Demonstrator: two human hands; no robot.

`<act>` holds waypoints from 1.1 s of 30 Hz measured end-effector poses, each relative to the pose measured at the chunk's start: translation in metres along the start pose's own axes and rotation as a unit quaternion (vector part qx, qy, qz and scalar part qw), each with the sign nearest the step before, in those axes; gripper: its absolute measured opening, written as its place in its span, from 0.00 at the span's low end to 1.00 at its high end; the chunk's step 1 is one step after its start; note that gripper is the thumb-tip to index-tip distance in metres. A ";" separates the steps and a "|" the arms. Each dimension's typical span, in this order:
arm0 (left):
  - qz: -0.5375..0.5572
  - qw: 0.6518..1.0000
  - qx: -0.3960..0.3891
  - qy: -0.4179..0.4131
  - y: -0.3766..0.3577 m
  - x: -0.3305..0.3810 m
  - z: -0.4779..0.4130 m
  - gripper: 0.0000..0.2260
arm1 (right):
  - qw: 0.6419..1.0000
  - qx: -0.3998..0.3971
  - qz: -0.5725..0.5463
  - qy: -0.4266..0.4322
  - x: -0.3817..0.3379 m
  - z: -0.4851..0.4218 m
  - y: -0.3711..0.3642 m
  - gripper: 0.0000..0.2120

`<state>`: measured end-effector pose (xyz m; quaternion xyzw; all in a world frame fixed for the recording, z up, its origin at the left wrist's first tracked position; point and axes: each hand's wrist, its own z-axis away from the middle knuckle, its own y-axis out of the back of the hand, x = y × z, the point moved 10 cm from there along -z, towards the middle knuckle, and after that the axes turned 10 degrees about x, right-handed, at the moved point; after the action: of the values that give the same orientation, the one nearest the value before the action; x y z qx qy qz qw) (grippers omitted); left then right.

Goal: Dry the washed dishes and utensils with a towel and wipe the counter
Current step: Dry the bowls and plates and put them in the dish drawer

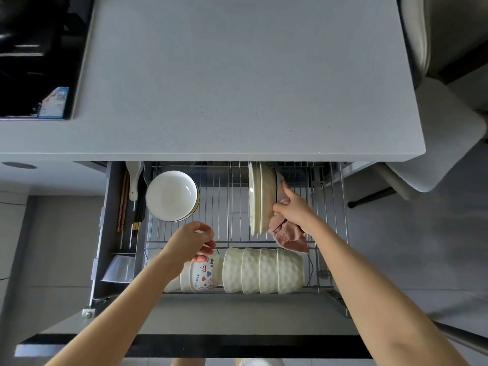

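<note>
Under the grey counter (237, 88) a drawer is pulled out with a wire dish rack (224, 207) inside. Three white plates (257, 199) stand upright in the rack. My right hand (293, 207) grips a pink towel (287, 236) and touches the back of the rightmost plate with its fingertips. My left hand (190, 239) hovers with loosely curled fingers just above a printed bowl (204, 276) and holds nothing. Several white textured bowls (264, 270) lie on their sides beside the printed bowl. A stack of shallow white bowls (170, 195) lies at the rack's back left.
Chopsticks (122, 204) and a white spoon (134, 180) lie in the narrow left compartment, with a clear container (118, 268) nearer me. A black hob (31, 48) is set into the counter's left. A grey chair (435, 128) stands to the right.
</note>
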<state>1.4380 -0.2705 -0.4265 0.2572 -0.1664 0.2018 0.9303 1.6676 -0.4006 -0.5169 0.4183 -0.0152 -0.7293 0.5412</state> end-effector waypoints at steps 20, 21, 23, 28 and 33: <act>0.083 0.996 0.017 -0.018 0.038 0.017 0.017 0.03 | 0.988 0.133 -0.031 0.067 -0.053 0.063 0.045 0.37; 0.094 0.995 0.010 -0.025 0.041 0.018 0.022 0.03 | 0.988 0.123 -0.055 0.071 -0.065 0.075 0.043 0.36; 0.107 0.993 -0.007 -0.056 0.047 0.021 0.033 0.06 | 0.988 0.070 -0.122 0.058 -0.093 0.100 0.030 0.32; 0.198 0.974 -0.050 -0.101 0.076 0.013 0.064 0.20 | 0.960 -0.121 -0.244 0.070 -0.176 0.160 -0.041 0.26; 0.367 0.921 0.044 -0.124 0.161 -0.035 0.098 0.08 | 0.945 -0.181 -0.170 0.214 -0.263 0.227 -0.115 0.19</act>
<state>1.3138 -0.2077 -0.2954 0.2415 -0.3538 0.5030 0.7507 1.4526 -0.2399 -0.2684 0.4562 0.3046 -0.6939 0.4665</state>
